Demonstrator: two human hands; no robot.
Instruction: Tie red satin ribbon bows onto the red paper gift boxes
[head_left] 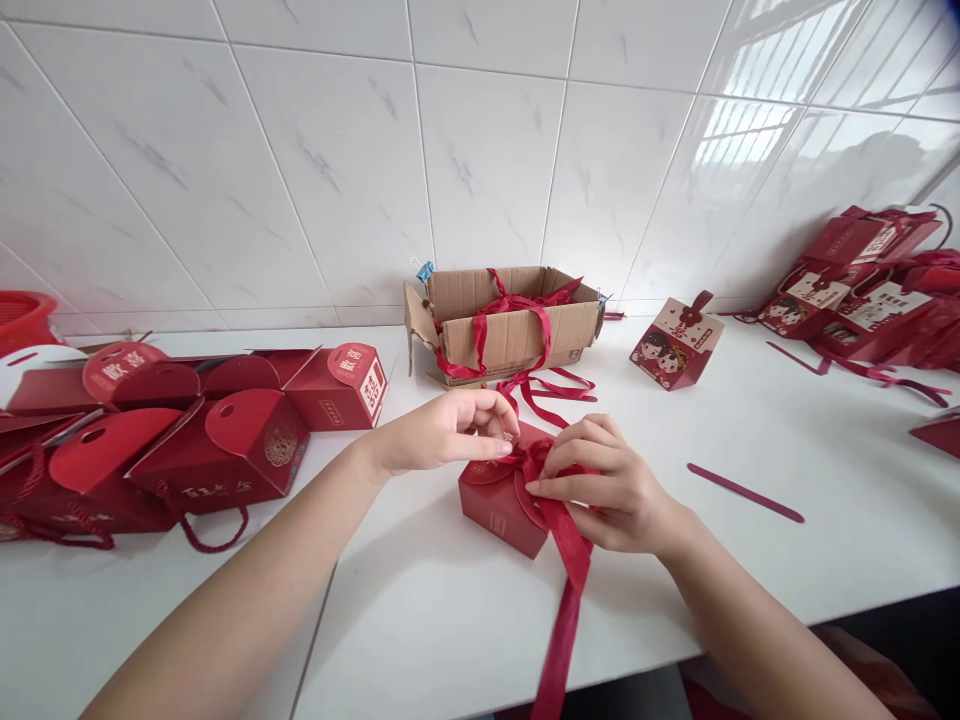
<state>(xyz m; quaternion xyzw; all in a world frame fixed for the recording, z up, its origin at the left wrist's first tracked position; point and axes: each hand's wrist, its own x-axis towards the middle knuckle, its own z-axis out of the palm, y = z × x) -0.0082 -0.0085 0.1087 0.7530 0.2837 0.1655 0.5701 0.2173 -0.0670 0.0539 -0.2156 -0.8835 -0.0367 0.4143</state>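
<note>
A small red gift box [495,510] stands on the white table in front of me. Red ribbon [566,590] is looped at its top, and one long tail hangs over the table's front edge. My right hand [600,480] is closed on the ribbon above the box lid, thumb and fingers pinching it. At the left of the knot, my left hand [457,430] has thumb and fingertips drawn together near the ribbon; whatever lies between them is too small to make out.
Behind the box, a cardboard carton [510,335] holds more red ribbon, with strands trailing out. Several red boxes [217,460] with rope handles line the left. A patterned box [677,345], a dark red strip [745,492] and stacked gift boxes [862,290] lie right. A tiled wall [322,160] borders the back.
</note>
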